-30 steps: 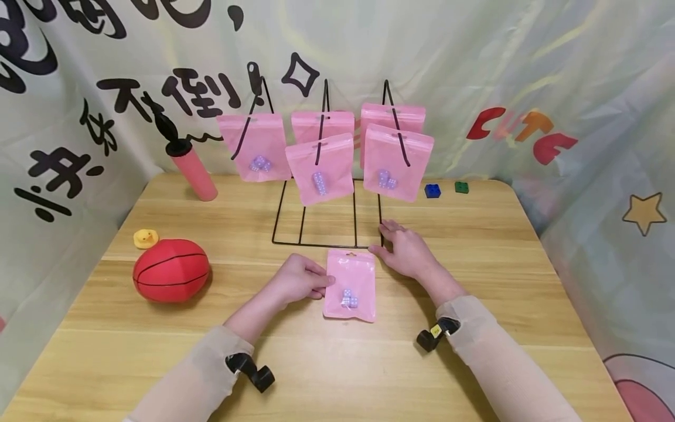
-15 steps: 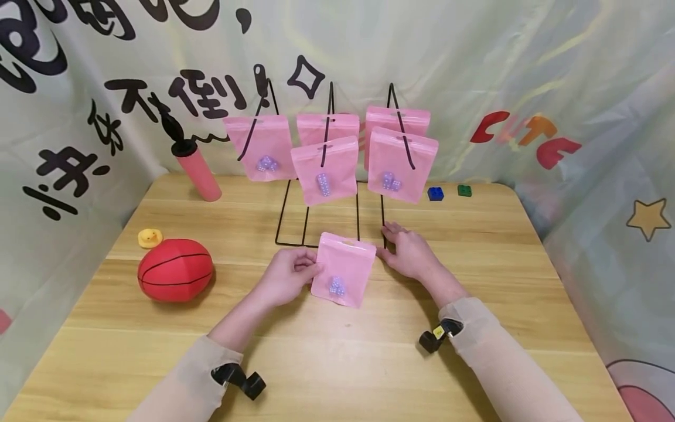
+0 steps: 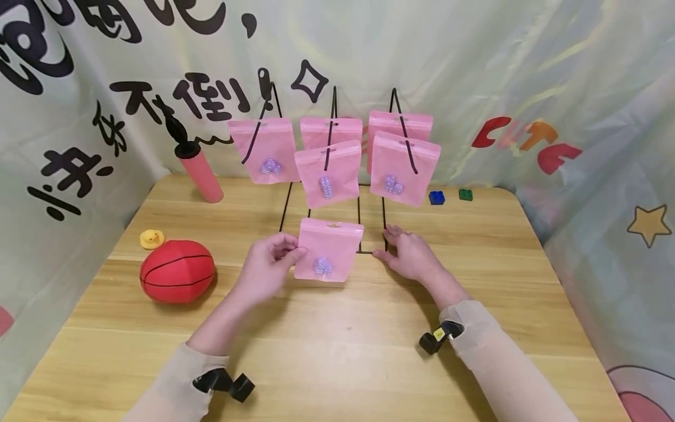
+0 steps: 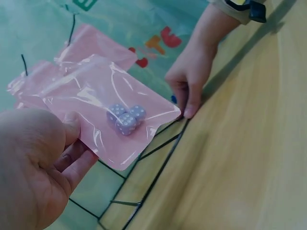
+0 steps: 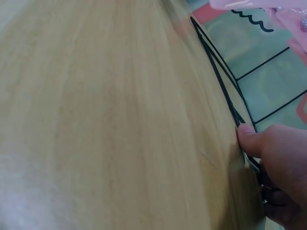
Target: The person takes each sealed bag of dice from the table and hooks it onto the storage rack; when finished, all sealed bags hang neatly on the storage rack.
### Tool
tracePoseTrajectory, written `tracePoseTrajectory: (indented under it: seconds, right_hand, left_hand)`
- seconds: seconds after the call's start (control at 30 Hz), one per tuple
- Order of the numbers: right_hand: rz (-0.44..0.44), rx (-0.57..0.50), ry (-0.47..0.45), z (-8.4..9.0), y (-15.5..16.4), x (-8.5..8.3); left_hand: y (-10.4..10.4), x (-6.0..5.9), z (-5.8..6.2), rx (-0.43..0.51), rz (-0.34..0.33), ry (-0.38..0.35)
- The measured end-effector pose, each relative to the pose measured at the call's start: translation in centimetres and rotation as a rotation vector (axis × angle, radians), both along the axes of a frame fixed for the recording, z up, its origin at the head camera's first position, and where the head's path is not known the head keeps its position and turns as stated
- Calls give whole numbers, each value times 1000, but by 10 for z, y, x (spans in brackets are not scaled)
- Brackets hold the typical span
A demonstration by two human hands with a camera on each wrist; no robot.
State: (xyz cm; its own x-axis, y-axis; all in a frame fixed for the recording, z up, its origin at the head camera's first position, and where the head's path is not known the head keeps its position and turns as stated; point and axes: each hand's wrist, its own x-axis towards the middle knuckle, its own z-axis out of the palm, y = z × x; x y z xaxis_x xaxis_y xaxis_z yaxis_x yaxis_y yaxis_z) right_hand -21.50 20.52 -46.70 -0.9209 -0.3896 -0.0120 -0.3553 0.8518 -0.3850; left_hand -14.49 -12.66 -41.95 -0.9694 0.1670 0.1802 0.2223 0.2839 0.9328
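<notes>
My left hand (image 3: pixel 266 261) pinches the left edge of a pink pouch (image 3: pixel 329 249) and holds it upright above the table, just in front of the black wire rack (image 3: pixel 383 217). Small lilac dice (image 4: pixel 125 117) lie inside the pouch (image 4: pixel 105 110), seen close past my left hand (image 4: pixel 38 163). My right hand (image 3: pixel 408 255) grips the front right corner of the rack's base on the table. In the right wrist view the thumb of that hand (image 5: pixel 278 167) lies on the wire (image 5: pixel 220 76) with the fingers curled under it.
Several more pink pouches (image 3: pixel 329 176) with dice hang on the rack's hooks. A red ball (image 3: pixel 177 278), a yellow duck (image 3: pixel 152 238) and a pink pump (image 3: pixel 197 173) stand at the left. Blue (image 3: pixel 436 197) and green (image 3: pixel 465 194) bricks lie at the back right.
My left hand has picked the pouch up off the table and carried it up and away from me toward the rack. My right hand has stayed on the rack's base.
</notes>
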Motion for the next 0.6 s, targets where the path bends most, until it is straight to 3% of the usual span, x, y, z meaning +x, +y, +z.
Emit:
tracePoseTrajectory:
  seconds: [0.6]
  right_hand:
    - [0,-13,-5,1,-2,1]
  left_hand:
    - [-35,9,39,47,160,140]
